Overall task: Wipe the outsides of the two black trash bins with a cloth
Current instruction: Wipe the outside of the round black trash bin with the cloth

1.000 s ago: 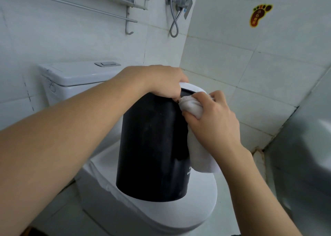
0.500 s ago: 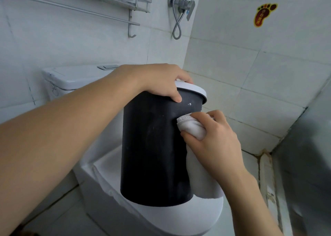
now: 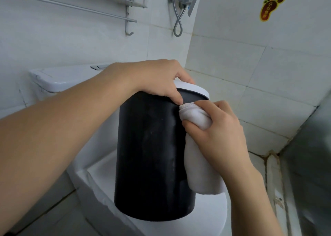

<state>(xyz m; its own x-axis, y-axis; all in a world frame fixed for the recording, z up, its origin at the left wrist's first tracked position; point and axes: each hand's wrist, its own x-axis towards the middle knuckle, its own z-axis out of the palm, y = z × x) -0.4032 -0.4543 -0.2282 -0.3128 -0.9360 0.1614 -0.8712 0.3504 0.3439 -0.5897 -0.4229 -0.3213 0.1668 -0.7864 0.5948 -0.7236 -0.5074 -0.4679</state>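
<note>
Black trash bin [image 3: 150,155]: centre frame, standing on the closed toilet lid [image 3: 211,216], long axis near vertical, white-rimmed top tilted toward upper right. Your left hand [image 3: 157,80] clasped that top rim. Your right hand [image 3: 216,133] clenched a white cloth [image 3: 200,157], pressed against the bin's right side.

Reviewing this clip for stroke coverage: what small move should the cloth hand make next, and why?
Probably drag the white cloth down the black trash bin. The right hand presses it near the white lid, the wall below looks streaky, and the left hand steadies the top.
</note>
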